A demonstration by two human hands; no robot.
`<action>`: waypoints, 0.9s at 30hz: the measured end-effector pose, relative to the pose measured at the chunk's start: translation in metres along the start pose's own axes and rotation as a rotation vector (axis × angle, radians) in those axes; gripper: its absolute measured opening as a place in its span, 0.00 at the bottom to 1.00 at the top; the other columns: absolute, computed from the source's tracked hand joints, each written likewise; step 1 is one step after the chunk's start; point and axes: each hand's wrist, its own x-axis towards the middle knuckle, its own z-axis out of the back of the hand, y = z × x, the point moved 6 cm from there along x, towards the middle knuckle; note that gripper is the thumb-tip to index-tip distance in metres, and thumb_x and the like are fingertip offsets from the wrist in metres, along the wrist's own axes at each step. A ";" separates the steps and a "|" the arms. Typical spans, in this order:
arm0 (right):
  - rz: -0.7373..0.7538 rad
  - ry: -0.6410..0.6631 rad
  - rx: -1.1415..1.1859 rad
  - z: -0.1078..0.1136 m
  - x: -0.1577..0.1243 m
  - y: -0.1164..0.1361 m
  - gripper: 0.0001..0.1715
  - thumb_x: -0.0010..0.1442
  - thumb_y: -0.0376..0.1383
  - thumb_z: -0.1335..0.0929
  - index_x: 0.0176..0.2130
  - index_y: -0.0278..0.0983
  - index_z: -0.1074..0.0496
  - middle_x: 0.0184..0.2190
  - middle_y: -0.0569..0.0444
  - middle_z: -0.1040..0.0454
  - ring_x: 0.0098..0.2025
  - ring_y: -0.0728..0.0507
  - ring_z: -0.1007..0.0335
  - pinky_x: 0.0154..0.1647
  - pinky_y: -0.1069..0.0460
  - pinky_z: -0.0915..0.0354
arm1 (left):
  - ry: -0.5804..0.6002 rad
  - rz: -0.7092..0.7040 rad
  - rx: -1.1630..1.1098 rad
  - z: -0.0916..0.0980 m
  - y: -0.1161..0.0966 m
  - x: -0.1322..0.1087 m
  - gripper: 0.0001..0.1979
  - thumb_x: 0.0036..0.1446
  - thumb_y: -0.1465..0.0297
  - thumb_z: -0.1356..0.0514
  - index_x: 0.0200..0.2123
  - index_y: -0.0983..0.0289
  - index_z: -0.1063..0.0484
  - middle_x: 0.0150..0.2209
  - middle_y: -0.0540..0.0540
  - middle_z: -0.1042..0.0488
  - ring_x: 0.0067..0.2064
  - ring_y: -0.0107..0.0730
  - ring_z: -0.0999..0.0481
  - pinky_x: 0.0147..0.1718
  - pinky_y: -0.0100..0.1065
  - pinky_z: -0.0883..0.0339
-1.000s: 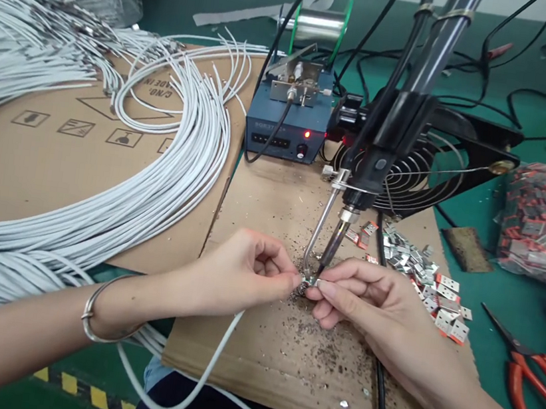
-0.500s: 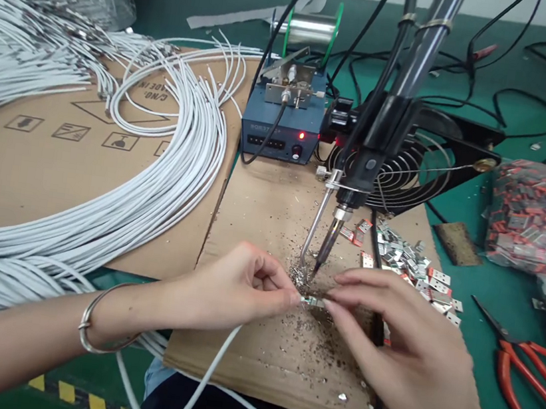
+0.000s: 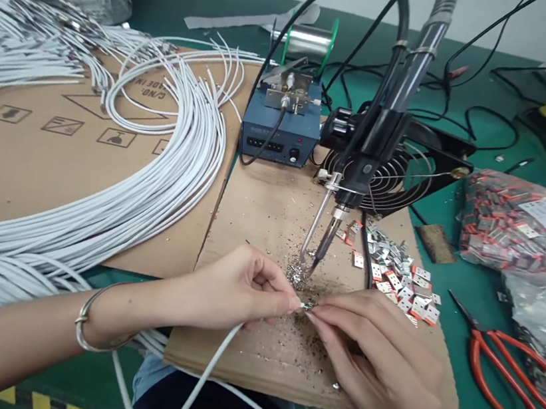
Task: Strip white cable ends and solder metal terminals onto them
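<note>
While the left hand (image 3: 241,293) pinches a white cable (image 3: 216,359) close behind its end, thumb against forefinger, the right hand (image 3: 376,356) has its fingertips bunched on the small connector (image 3: 307,307) there. That piece sits between both hands, low over the cardboard (image 3: 262,210), apart from the iron (image 3: 358,175) and nearer the person than its tip.

To do this well, I'd keep both pinches light and level, line the wires up with the contacts, and hold fingertips clear of the iron, which may be hot.

Counting outward: one iron with one feed tube (image 3: 316,222); loose connectors (image 3: 406,293), too overlapped to count; one fan (image 3: 395,175); one blue box (image 3: 277,134); one spool (image 3: 309,40); one pair of scissors (image 3: 479,327); one large bag (image 3: 506,225) of connectors on the worktop (image 3: 469,277). Bundled cables (image 3: 196,174) at left are too many to number.
</note>
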 end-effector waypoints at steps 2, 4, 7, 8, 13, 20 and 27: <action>-0.014 -0.013 0.004 0.001 0.002 0.001 0.09 0.56 0.21 0.33 0.35 0.32 0.29 0.30 0.48 0.25 0.32 0.46 0.31 0.31 0.50 0.33 | -0.009 0.001 -0.009 0.000 0.000 0.000 0.08 0.52 0.72 0.40 0.22 0.68 0.30 0.15 0.43 0.36 0.14 0.16 0.41 0.12 0.21 0.47; -0.013 -0.033 0.004 0.002 0.004 0.002 0.08 0.56 0.20 0.33 0.35 0.31 0.28 0.29 0.48 0.25 0.31 0.46 0.31 0.31 0.51 0.33 | -0.009 0.006 -0.012 0.000 0.001 -0.001 0.08 0.52 0.72 0.40 0.22 0.68 0.30 0.15 0.43 0.36 0.14 0.16 0.40 0.13 0.21 0.46; -0.001 -0.047 -0.006 0.004 0.005 0.003 0.09 0.55 0.20 0.33 0.35 0.31 0.28 0.29 0.48 0.25 0.31 0.46 0.31 0.31 0.51 0.33 | -0.012 0.008 -0.024 0.000 0.003 0.000 0.08 0.52 0.72 0.39 0.23 0.68 0.29 0.15 0.43 0.35 0.14 0.16 0.40 0.13 0.21 0.46; -0.001 -0.045 -0.009 0.003 0.005 0.004 0.09 0.55 0.20 0.33 0.35 0.32 0.28 0.29 0.49 0.25 0.31 0.46 0.31 0.31 0.51 0.33 | -0.014 0.009 -0.028 0.001 0.003 0.000 0.08 0.52 0.72 0.39 0.23 0.68 0.29 0.15 0.43 0.35 0.14 0.16 0.40 0.13 0.21 0.46; -0.012 -0.055 -0.031 0.004 0.005 0.003 0.08 0.56 0.22 0.33 0.34 0.32 0.27 0.28 0.49 0.24 0.29 0.47 0.30 0.31 0.51 0.34 | -0.011 0.022 -0.032 0.002 0.004 0.001 0.08 0.50 0.69 0.37 0.23 0.68 0.29 0.16 0.43 0.34 0.14 0.16 0.40 0.13 0.22 0.46; 0.033 -0.079 -0.057 0.005 0.005 0.005 0.08 0.56 0.22 0.33 0.33 0.31 0.26 0.27 0.49 0.24 0.27 0.47 0.30 0.30 0.50 0.35 | 0.003 0.025 -0.057 0.000 0.003 0.001 0.08 0.50 0.70 0.37 0.23 0.68 0.29 0.15 0.43 0.35 0.14 0.16 0.40 0.12 0.21 0.44; 0.057 -0.107 -0.083 0.006 0.004 0.007 0.09 0.57 0.22 0.34 0.32 0.33 0.26 0.28 0.49 0.23 0.27 0.46 0.29 0.28 0.49 0.35 | 0.012 0.030 -0.084 0.000 0.004 0.001 0.10 0.48 0.67 0.35 0.23 0.67 0.30 0.15 0.43 0.35 0.14 0.16 0.40 0.12 0.21 0.43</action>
